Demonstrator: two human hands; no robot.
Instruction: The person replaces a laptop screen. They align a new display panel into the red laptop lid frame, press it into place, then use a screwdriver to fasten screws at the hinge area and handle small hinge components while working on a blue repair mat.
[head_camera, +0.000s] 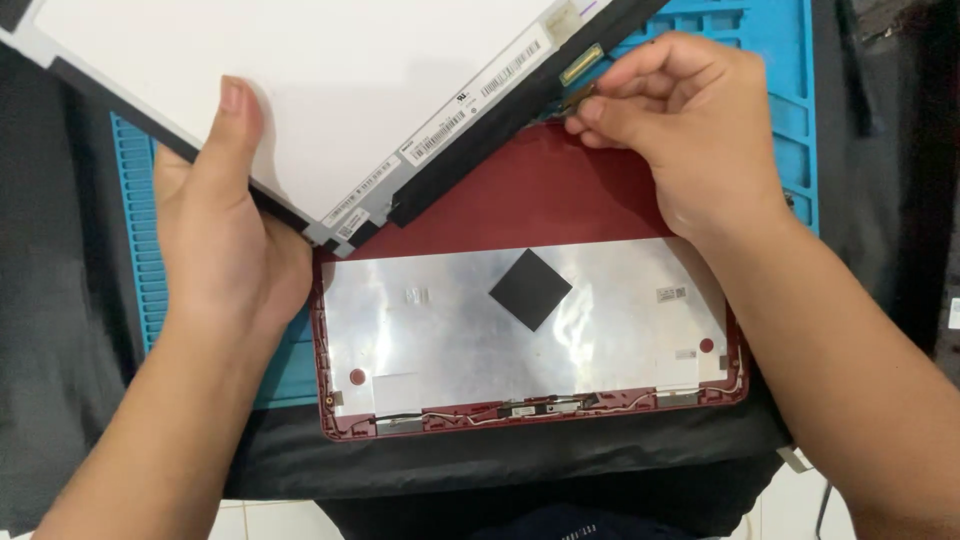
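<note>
1. Far left: dark cloth (60, 330) covers the tabletop. A blue ribbed work mat (140, 230) lies on it; the mat shows again at upper right, behind the right hand.
2. Left hand (225, 230): grips the lower left edge of the display panel (300, 90). Thumb lies flat on the panel's white back, pointing up; the remaining fingers are under the panel and hidden. Hand closed on the panel edge.
3. Display panel: raised and tilted, white back face toward the camera, black border along its lower edge. It runs from the upper left corner of the view to top centre. Barcode stickers (440, 130) sit along the lower margin. The panel's lower corner hangs just above the upper left corner of the lid.
4. Centre: red laptop lid shell (530, 200) lies flat on the mat, inner side up. Silver foil sheet (450, 340) covers its lower part, with a black diamond-shaped pad (530, 289) on the foil. Thin wires (500, 412) run along the near rim.
5. Right hand (680, 130): fingertips pressed together, pinching a small connector cable (578, 95) at the panel's lower right edge. Wrist rests over the lid's upper right part.
</note>
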